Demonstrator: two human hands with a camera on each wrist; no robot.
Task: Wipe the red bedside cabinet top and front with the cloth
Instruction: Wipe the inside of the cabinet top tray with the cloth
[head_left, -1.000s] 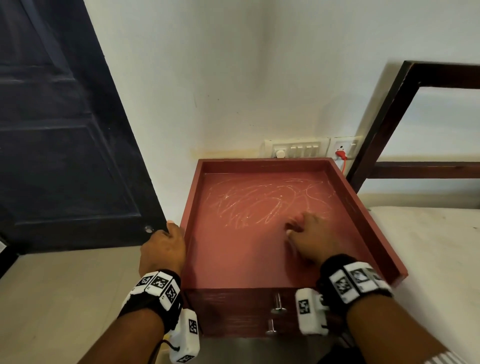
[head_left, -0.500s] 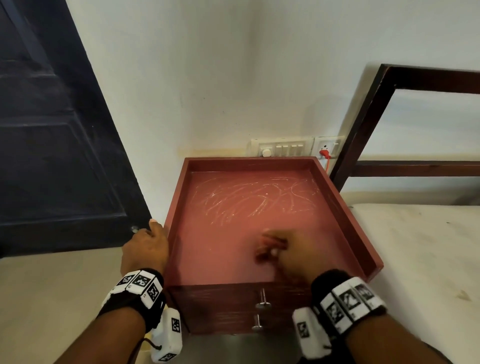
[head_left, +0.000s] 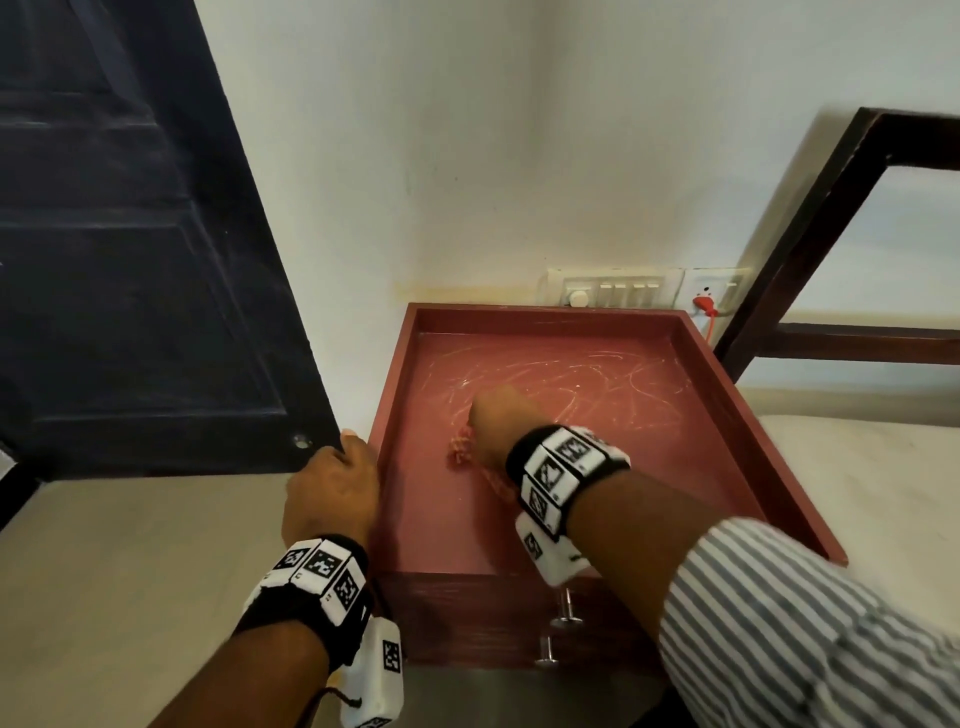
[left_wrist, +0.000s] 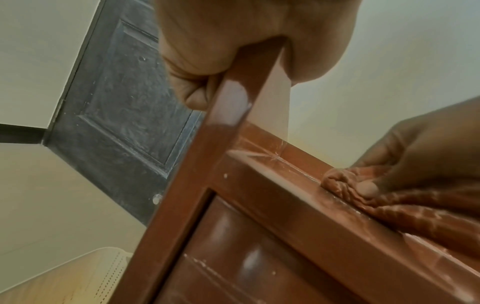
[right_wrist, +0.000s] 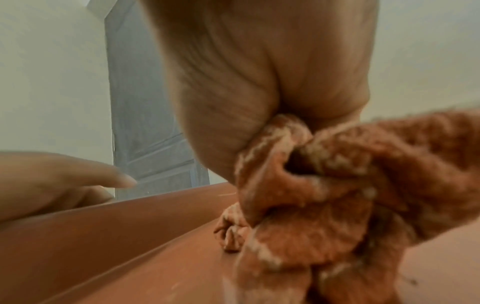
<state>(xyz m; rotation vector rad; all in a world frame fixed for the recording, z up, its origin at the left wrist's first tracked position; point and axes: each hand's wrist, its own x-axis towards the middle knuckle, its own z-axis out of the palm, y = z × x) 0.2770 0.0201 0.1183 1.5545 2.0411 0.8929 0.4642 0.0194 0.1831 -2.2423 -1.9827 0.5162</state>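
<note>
The red bedside cabinet (head_left: 597, 519) stands in the wall corner, its recessed top marked with pale scribbles. My right hand (head_left: 498, 423) grips a bunched reddish cloth (head_left: 460, 449) and holds it down on the left middle of the top. The cloth (right_wrist: 324, 195) fills the right wrist view, crumpled under my palm. In the left wrist view the cloth (left_wrist: 389, 201) lies on the top under my right hand's fingers. My left hand (head_left: 332, 488) grips the cabinet's left rim (left_wrist: 233, 115), thumb inside, fingers outside. Two metal knobs (head_left: 563, 618) stick out of the front.
A dark door (head_left: 130, 260) stands left of the cabinet. A switch panel (head_left: 613, 293) and a socket with a red plug (head_left: 705, 304) sit on the wall behind. A dark bed frame (head_left: 810, 249) and pale mattress (head_left: 883, 493) border the right side.
My right hand swept the cloth from the right middle of the top to the front, then up to the left middle. The left hand stayed on the left rim.
</note>
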